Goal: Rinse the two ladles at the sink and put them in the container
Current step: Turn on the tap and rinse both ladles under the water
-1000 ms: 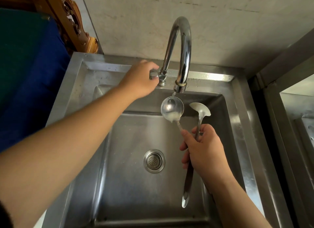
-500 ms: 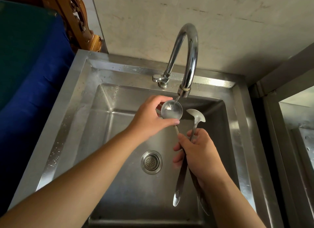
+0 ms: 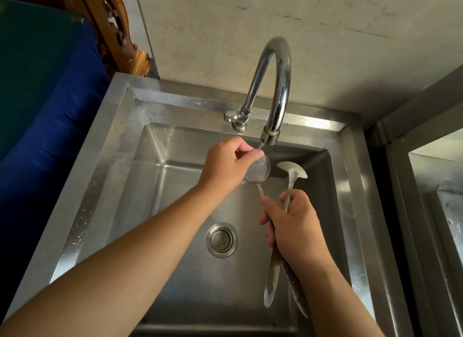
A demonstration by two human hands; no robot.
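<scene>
Nearest the camera, the right hand (image 3: 294,232) is clenched round the handles of both ladles, whose ends hang low over the sink (image 3: 105,176) basin. Farther up, the second ladle (image 3: 292,172) stands free, just right of the stream and apparently not yet rinsed. Beyond it, the left hand (image 3: 226,168) curls its fingers round the bowl of the first ladle (image 3: 260,171), rubbing it directly beneath the faucet (image 3: 273,85) spout. Rinsing seems under way; next the second bowl likely needs shifting under the water. No container is in view.
</scene>
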